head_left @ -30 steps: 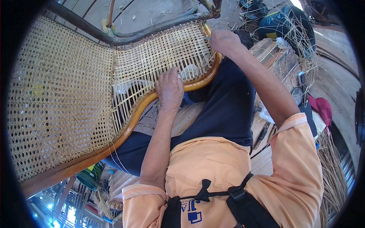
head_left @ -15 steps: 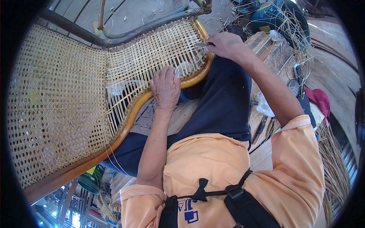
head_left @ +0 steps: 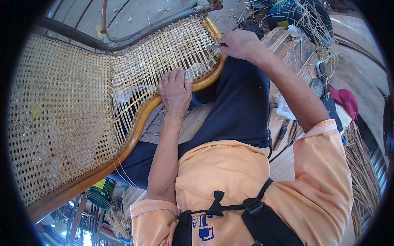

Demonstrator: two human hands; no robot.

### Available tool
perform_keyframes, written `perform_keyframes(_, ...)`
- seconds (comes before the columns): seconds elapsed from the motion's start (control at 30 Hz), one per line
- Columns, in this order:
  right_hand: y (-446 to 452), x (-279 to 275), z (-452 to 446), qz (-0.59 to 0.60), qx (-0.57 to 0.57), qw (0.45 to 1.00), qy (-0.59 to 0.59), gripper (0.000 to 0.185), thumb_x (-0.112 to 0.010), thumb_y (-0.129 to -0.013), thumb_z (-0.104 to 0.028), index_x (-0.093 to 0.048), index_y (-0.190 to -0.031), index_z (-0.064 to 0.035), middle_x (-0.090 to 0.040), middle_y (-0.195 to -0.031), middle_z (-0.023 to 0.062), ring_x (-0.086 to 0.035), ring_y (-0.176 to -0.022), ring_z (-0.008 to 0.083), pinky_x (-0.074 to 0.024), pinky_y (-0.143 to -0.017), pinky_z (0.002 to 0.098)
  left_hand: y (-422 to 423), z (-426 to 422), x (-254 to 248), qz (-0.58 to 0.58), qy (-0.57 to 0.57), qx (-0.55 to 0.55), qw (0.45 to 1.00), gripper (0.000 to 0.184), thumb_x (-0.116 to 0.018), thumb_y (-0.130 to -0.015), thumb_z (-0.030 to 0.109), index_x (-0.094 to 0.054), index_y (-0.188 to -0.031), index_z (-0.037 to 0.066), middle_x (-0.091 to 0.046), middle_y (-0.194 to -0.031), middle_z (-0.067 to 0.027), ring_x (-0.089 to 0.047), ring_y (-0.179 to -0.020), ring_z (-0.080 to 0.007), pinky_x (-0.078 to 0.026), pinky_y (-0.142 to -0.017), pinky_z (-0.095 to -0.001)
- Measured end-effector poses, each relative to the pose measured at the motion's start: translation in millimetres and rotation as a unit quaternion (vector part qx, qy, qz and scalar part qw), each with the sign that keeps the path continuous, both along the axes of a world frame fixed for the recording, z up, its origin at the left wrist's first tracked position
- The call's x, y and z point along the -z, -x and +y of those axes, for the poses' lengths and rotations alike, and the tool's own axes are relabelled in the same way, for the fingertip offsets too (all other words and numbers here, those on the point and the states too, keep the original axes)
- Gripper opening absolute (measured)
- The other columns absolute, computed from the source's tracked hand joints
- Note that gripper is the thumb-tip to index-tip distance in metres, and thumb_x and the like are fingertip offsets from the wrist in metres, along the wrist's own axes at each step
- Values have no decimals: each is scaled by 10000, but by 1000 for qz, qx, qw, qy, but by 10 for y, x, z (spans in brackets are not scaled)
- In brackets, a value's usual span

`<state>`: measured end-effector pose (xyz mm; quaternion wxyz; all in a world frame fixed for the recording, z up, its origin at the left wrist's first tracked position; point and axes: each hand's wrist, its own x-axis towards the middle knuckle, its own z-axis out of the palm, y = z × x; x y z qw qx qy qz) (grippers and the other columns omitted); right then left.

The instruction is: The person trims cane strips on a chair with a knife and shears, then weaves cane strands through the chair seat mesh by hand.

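Observation:
A curved wooden chair frame [head_left: 141, 119] carries woven cane [head_left: 65, 110] on the left and a looser strip weave [head_left: 164, 53] near the centre. My left hand [head_left: 176, 90] rests on the frame's inner edge, its fingers bent over the cane strips; what they hold, if anything, is hidden. At the frame's upper right curve, my right hand [head_left: 242, 44] is closed round a small metal blade [head_left: 213, 47], whose tip points left over the weave. Gaps between the strips show around both hands.
My dark-trousered leg [head_left: 242, 94] lies under the frame. At the upper right are a dark green container [head_left: 283, 16] and loose cane strands [head_left: 324, 37]. A red cap [head_left: 347, 100] and a strand bundle [head_left: 361, 164] are at right, a green bucket [head_left: 101, 192] at lower left.
The view has shifted, so the chair sits further left. My right hand has turned, and the blade now shows clearly over the weave. My left hand stays by the frame's edge.

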<state>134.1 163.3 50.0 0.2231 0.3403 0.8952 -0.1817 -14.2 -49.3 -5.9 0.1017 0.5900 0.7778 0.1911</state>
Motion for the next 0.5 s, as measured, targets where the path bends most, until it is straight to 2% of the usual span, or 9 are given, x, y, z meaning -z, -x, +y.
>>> perform_keyframes(0.1, -30, 39, -25, 32, 15, 999, -2, 295, -573, -811, -310, -669, -920, -54, -658, -930, 140, -623, -920, 316, -500, -801, 420, 1, -3, 4, 5, -2, 1, 1000, 315, -564, -836, 304, -601, -1071, 97, -566, -1142, -67, -474, -1116, -268, -333, -940, -432)
perform_keyframes(0.3, -36, -25, -15, 64, 28, 998, -6, 299, -585, -802, -311, -669, -899, -41, -659, -914, 149, -629, -903, 315, -504, -786, 419, 0, 4, -21, 1, 21, 6, 1000, 340, -539, -869, 319, -588, -1113, 87, -563, -1169, -81, -470, -1133, -280, -320, -957, -422)
perform_keyframes(0.4, -16, 165, 25, 98, -8, 995, -31, 280, -567, -831, -322, -658, -939, -81, -650, -917, 138, -621, -889, 316, -501, -772, 420, -2, 5, -11, 3, 17, 7, 1000, 336, -539, -869, 316, -589, -1111, 88, -566, -1163, -80, -475, -1128, -278, -321, -954, -422)
perform_keyframes(0.5, 116, 84, 44, 30, -26, 999, -23, 268, -585, -814, -317, -660, -916, -80, -654, -890, 138, -627, -886, 307, -501, -778, 410, 2, 2, -5, 16, 19, 10, 1000, 335, -538, -869, 314, -588, -1111, 88, -568, -1161, -80, -481, -1120, -276, -324, -951, -426)
